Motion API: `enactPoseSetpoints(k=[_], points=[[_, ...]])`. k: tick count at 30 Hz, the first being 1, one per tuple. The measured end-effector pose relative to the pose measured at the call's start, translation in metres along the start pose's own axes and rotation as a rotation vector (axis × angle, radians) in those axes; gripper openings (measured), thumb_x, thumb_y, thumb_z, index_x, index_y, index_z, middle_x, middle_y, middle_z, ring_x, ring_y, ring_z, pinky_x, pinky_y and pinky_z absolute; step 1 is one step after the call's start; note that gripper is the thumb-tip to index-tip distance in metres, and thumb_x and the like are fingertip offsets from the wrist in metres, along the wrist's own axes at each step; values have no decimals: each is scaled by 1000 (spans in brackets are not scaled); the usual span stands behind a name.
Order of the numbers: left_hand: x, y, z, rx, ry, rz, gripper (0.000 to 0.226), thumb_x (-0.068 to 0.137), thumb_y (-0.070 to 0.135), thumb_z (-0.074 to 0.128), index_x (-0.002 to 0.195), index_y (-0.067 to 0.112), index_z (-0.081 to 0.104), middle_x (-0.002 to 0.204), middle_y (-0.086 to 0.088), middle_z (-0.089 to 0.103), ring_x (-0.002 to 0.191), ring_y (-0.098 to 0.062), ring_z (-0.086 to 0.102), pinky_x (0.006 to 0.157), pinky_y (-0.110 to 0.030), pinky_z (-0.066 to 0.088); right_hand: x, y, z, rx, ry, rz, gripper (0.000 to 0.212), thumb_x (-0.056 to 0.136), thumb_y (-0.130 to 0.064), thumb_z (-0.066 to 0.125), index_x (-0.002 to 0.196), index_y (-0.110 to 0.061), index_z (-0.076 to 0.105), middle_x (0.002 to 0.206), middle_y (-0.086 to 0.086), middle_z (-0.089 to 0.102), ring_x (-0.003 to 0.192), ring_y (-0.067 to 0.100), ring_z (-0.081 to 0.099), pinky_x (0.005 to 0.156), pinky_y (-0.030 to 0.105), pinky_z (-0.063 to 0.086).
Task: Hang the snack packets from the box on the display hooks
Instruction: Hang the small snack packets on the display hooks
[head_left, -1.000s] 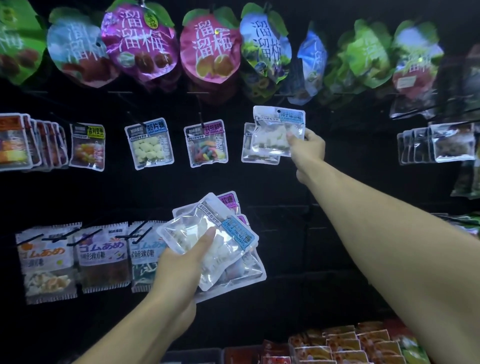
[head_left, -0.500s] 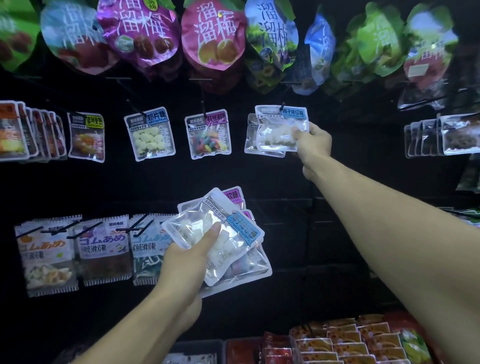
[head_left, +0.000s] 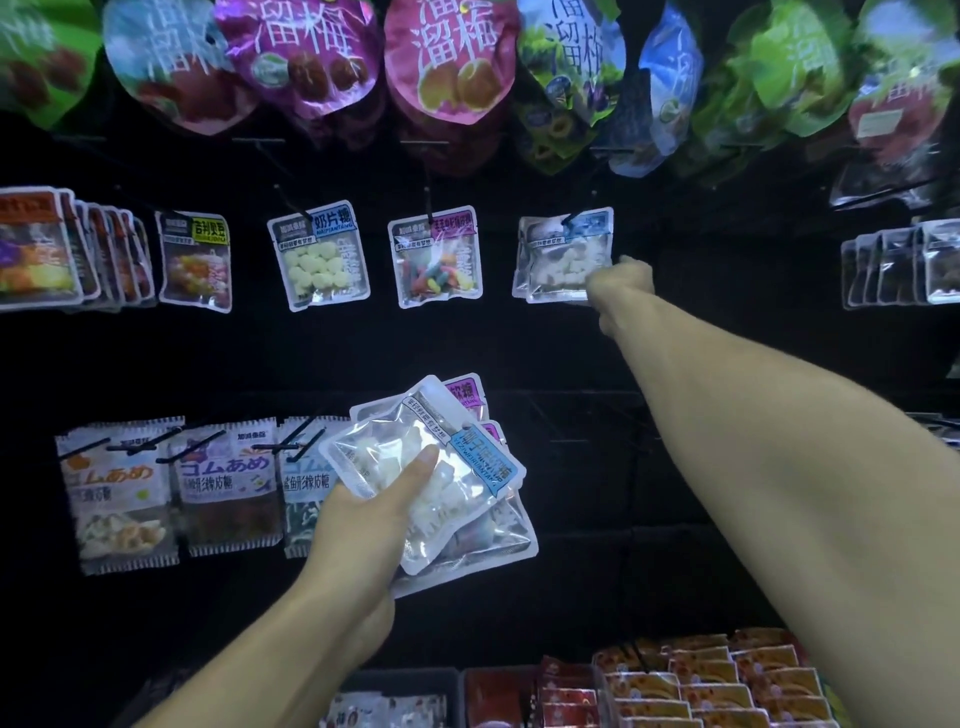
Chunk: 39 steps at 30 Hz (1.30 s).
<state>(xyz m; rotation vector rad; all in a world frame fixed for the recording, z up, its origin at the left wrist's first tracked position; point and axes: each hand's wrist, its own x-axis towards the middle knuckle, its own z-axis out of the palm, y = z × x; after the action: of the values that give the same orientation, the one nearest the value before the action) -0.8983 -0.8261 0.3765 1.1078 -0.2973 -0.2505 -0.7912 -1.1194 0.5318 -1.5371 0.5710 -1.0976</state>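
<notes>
Left hand (head_left: 363, 525): a fanned stack of clear packets (head_left: 447, 483) is being gripped at lower centre of the frame, the thumb (head_left: 410, 470) being laid flat across the top packet's white sweets and the remaining fingers being hidden underneath. The forearm is being raised from the lower left edge, with the stack being held tilted, its blue label pointing to the right.

Right hand (head_left: 621, 283): the lower right corner of the hung packet (head_left: 563, 257) is being touched or pinched at right of centre; the fingers are being kept curled together, though whether they are clamped on the film cannot be told. The arm is being stretched out straight from the right edge toward the black panel.

Hung packet: it is being carried on a black hook (head_left: 571, 218) in the middle row, in front of a second like packet, to the right of the coloured-sweets packet (head_left: 436, 257).

Change from one second ago: the packet, then being held up tilted before the hook, is now being seen threaded on it and hanging squarely; the right hand is being lowered to the packet's bottom corner
</notes>
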Motion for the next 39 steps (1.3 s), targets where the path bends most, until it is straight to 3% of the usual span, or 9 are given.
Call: enactPoseSetpoints(k=[4, 10, 14, 18, 22, 29, 32, 36, 39], points=[[-5, -2, -4, -45, 11, -17, 23, 99, 23, 72, 119, 11, 73, 99, -9, 84, 69, -33, 81, 51, -29, 61, -43, 29, -7, -26, 61, -77, 63, 98, -21, 68, 156, -18, 42, 154, 5, 49, 135, 23, 53, 103, 29, 43], [-5, -9, -11, -98, 158, 30, 30, 92, 22, 81, 120, 14, 71, 106, -10, 83, 83, -32, 82, 53, -33, 62, -190, 74, -35, 51, -520, -98, 38, 86, -54, 79, 111, -26, 69, 113, -8, 73, 100, 12, 71, 84, 32, 59], [-7, -13, -16, -61, 211, 74, 40, 89, 29, 86, 124, 19, 71, 108, -4, 83, 97, -29, 81, 86, -49, 66, -254, 87, -56, 20, -711, -67, 51, 73, -47, 92, 114, -31, 66, 111, -12, 74, 92, -1, 74, 73, 18, 56], [-18, -14, -12, -59, 224, 31, 45, 87, 36, 86, 124, 15, 72, 103, -2, 84, 93, -22, 81, 74, -36, 66, -258, 89, -58, 2, -665, -15, 62, 67, -32, 99, 116, -27, 63, 111, -6, 75, 90, 5, 76, 76, 26, 61], [-30, -11, -10, -46, 179, 33, 41, 88, 38, 83, 118, 12, 73, 92, -2, 82, 57, -3, 74, 43, -12, 49, -244, 81, -65, 46, -690, 111, 41, 79, -23, 92, 112, -15, 70, 106, 5, 81, 90, 20, 80, 79, 38, 64], [-33, -17, -15, 115, 60, 38, 64, 72, 7, 95, 121, 28, 60, 109, 1, 82, 92, -20, 82, 84, -39, 64, -232, 80, -78, 97, -690, 224, 9, 98, -16, 73, 105, -12, 73, 101, 7, 82, 84, 20, 79, 68, 33, 61], [-35, -21, -18, 149, 14, 42, 63, 75, -8, 89, 114, 32, 58, 96, 10, 77, 69, 6, 74, 59, -11, 57, -220, 83, -77, 117, -556, 216, 9, 101, -11, 66, 106, -13, 74, 99, 6, 82, 85, 21, 80, 80, 42, 65], [-33, -24, -24, 242, 35, -25, 76, 79, -15, 81, 138, 27, 57, 126, -3, 75, 112, -21, 74, 105, -43, 54, -191, 87, -75, 176, -336, 176, 8, 100, -18, 70, 106, -22, 69, 104, 2, 79, 98, 25, 77, 97, 52, 60], [-25, -25, -30, 265, 55, -15, 56, 84, -15, 77, 126, 20, 64, 118, -7, 79, 105, -26, 78, 78, -29, 60, -168, 80, -76, 245, -214, 118, 14, 100, -19, 69, 114, -22, 67, 108, -1, 77, 102, 21, 75, 103, 48, 58]])
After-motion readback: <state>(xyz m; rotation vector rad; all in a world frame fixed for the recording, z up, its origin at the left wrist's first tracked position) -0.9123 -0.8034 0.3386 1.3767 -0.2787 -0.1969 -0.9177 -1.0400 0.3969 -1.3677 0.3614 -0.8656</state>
